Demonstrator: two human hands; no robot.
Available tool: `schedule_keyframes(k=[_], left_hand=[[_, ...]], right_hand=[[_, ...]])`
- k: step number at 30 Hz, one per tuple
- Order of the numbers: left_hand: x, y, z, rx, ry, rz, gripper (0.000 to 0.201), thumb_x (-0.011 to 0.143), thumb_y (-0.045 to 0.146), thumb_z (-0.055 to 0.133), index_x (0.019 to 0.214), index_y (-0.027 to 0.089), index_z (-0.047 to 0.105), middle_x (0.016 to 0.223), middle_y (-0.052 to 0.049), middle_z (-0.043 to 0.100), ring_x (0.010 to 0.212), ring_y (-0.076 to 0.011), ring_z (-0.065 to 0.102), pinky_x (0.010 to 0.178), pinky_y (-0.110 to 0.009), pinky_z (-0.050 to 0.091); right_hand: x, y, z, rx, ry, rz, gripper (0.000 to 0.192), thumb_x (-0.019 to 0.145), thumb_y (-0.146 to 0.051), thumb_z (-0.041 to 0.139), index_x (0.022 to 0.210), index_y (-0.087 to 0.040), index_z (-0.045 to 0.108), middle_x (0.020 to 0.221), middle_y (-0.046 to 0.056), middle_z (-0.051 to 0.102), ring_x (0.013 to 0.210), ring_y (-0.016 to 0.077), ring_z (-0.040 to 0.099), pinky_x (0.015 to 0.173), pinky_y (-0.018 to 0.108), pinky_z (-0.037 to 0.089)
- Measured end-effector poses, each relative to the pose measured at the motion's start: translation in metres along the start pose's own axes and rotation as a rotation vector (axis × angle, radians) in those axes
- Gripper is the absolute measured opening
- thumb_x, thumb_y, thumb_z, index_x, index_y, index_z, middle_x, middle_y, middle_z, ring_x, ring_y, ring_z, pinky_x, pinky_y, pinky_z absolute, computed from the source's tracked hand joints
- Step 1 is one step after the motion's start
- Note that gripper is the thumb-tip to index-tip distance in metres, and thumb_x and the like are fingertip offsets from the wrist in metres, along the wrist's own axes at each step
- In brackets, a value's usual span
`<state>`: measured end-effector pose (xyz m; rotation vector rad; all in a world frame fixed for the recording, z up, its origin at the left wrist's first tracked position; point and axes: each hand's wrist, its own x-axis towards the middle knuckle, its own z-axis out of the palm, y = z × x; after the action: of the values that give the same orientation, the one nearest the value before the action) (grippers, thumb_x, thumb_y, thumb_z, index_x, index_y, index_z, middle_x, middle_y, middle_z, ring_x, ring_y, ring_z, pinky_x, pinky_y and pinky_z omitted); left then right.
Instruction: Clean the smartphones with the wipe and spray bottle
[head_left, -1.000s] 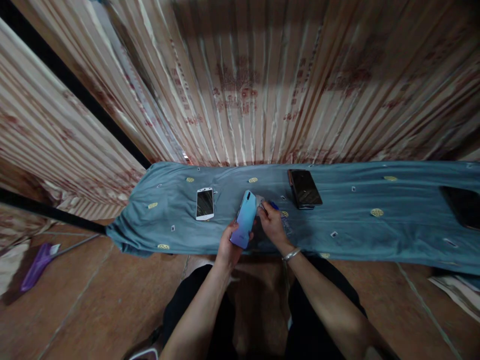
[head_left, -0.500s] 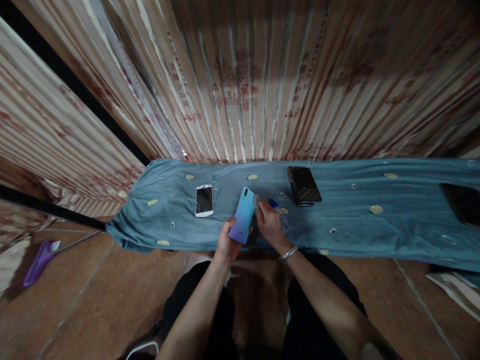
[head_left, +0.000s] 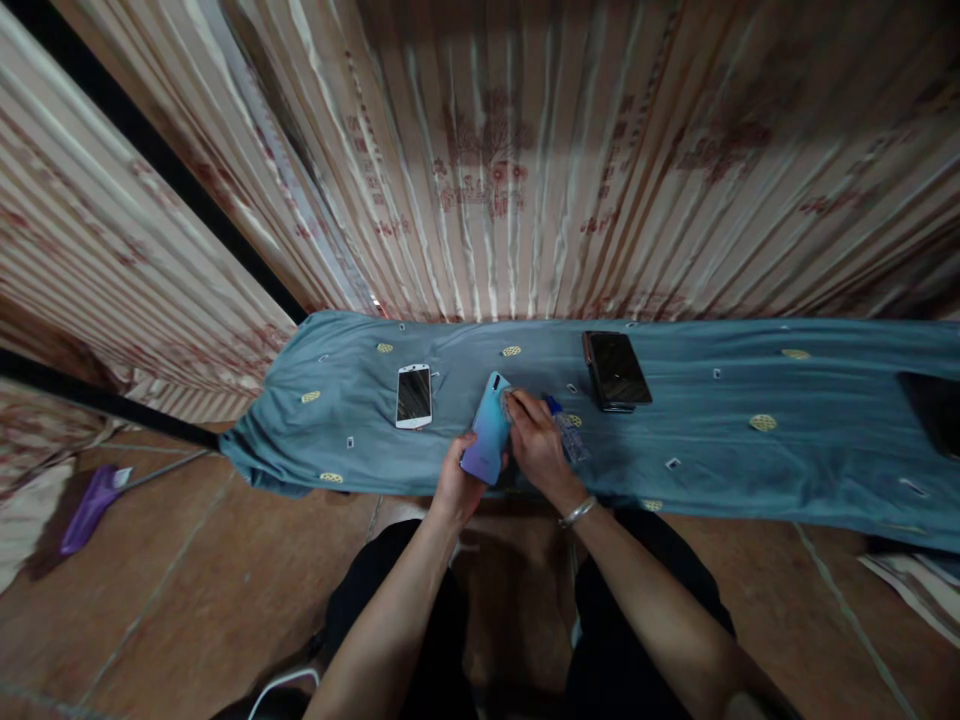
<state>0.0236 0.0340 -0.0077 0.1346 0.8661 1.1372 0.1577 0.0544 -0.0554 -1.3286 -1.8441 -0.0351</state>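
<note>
A blue-to-purple smartphone (head_left: 487,435), its back with the camera strip facing up, lies tilted in my left hand (head_left: 458,484), which is closed around its lower end. At the phone's upper right edge, my right hand (head_left: 537,440) pinches a small greyish piece (head_left: 506,403) against the back. Too little of that piece shows to name its material. Just right of the right hand, a clear bottle with a blue top (head_left: 573,440) lies on the teal cloth (head_left: 697,420). To the left rests a white smartphone (head_left: 414,397), its dark screen up.
Farther right lies a dark tablet-like device (head_left: 618,370) on top of a brown-edged item. Another black device (head_left: 932,412) is at the right edge. Curtains (head_left: 487,200) hang behind the cloth, with black poles (head_left: 172,190) at left. A purple dustpan-like object (head_left: 91,508) is on the floor.
My right hand has shifted left and slightly up, bringing the greyish piece from beside the phone's edge onto its back. My left hand still grips the phone. The view has shifted slightly.
</note>
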Motion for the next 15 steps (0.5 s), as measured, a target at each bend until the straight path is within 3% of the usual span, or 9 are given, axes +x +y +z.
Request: schedule_keyframes(k=[4, 10, 15], left_hand=[[-0.003, -0.004, 0.002, 0.004, -0.038, -0.045, 0.017, 0.084, 0.023, 0.049, 0.078, 0.015, 0.064, 0.073, -0.006, 0.07, 0.093, -0.0236, 0.068, 0.089, -0.04, 0.054], [-0.002, 0.003, 0.008, -0.04, -0.036, -0.027, 0.051, 0.096, 0.047, 0.034, 0.103, 0.01, 0.069, 0.092, -0.012, 0.074, 0.106, -0.0238, 0.067, 0.097, -0.034, 0.049], [-0.003, -0.005, 0.004, 0.066, -0.051, -0.061, 0.053, 0.096, 0.05, 0.036, 0.105, 0.011, 0.07, 0.094, -0.013, 0.075, 0.102, -0.0253, 0.068, 0.09, -0.036, 0.052]], right_hand=[[0.003, -0.001, 0.001, 0.038, 0.03, 0.019, 0.046, 0.091, -0.008, 0.039, 0.133, -0.012, 0.057, 0.129, 0.017, 0.059, 0.119, 0.0272, 0.053, 0.102, 0.046, 0.048], [-0.01, -0.023, 0.003, 0.131, -0.024, -0.097, 0.047, 0.092, -0.008, 0.038, 0.136, -0.016, 0.054, 0.129, 0.015, 0.059, 0.118, 0.0239, 0.055, 0.101, 0.042, 0.05], [-0.002, -0.01, 0.0, 0.068, 0.002, -0.024, 0.047, 0.093, -0.009, 0.037, 0.137, -0.012, 0.053, 0.131, 0.017, 0.058, 0.12, 0.0259, 0.054, 0.104, 0.046, 0.048]])
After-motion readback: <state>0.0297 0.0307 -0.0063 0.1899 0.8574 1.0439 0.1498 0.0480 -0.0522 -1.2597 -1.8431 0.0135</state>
